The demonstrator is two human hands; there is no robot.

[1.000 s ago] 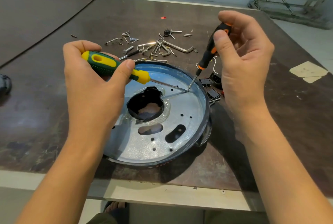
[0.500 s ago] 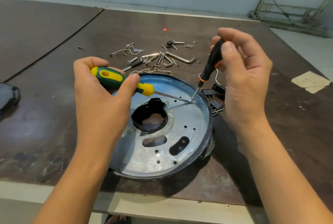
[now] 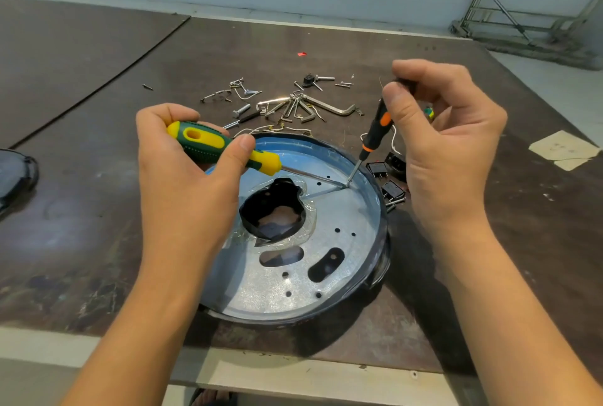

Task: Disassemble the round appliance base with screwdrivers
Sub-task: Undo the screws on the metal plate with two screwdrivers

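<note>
The round base [image 3: 346, 219] is laid flat on the counter [image 3: 81, 209], close to its near edge. A green-and-yellow screwdriver [image 3: 208, 141] is gripped in the left hand [image 3: 186, 183], with fingers curled round the handle and the thumb pressed on top. A black-and-orange screwdriver [image 3: 375, 131] is pinched near its top by the right hand [image 3: 447, 151]. Both tips are met at the base's far right rim. Beyond, loose screws and hex keys [image 3: 293, 108] are scattered.

A: L hand [image 3: 186, 183]?
B: Fingers + thumb wrapped round green-yellow screwdriver [image 3: 205, 141], forearm in from bottom left.
A: R hand [image 3: 450, 151]?
B: Higher up, thumb + fingertips pinching top of black-orange screwdriver [image 3: 375, 131], forearm from bottom right.
</note>
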